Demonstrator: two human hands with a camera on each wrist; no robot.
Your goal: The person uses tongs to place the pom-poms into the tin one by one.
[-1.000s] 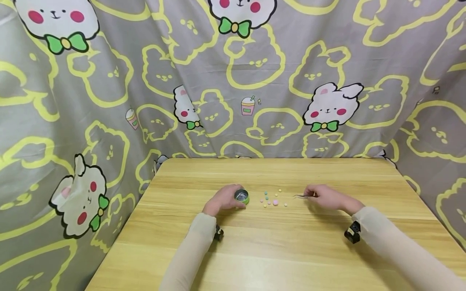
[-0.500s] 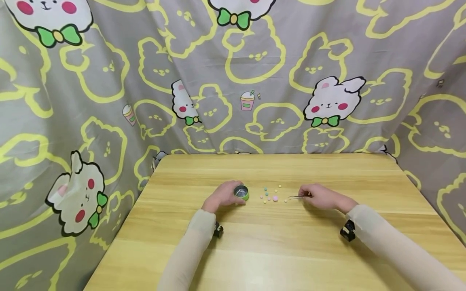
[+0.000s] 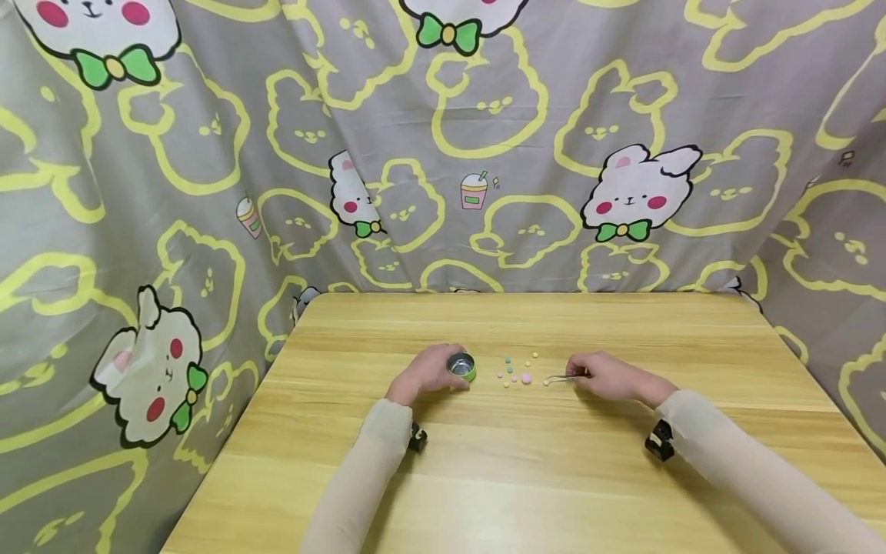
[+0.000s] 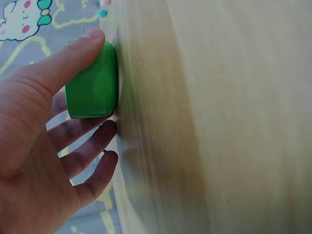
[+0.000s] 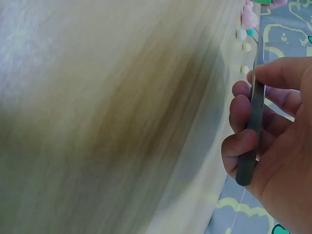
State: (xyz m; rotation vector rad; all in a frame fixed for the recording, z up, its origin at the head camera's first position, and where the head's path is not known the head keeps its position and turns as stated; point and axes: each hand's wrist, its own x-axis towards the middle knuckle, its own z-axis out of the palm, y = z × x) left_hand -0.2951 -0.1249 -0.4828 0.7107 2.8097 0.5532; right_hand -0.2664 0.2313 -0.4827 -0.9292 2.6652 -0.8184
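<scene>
My left hand [image 3: 431, 369] holds a small round green tin [image 4: 92, 85] by its side, thumb on one side and fingers on the other. The tin stands on the table with its metal inside facing up. In my right hand [image 3: 612, 376] is a pair of tweezers [image 5: 251, 141], pinched between thumb and fingers. Their bent tips point left and reach a pale small ball [image 3: 546, 383]; whether they grip it is too small to tell. Between the hands lie several small coloured balls, among them a larger pink ball [image 3: 526, 378] and a teal ball [image 3: 507, 360].
Everything rests on a wood-grain table [image 3: 484, 477]. A grey curtain [image 3: 512, 169] with yellow outlines and rabbit faces hangs behind the table and along both sides. Each wrist carries a small black camera.
My right hand has moved left, bringing the tweezers' tips from apart to the pale ball at the right of the group. My left hand keeps its hold on the tin. The head view has shifted slightly.
</scene>
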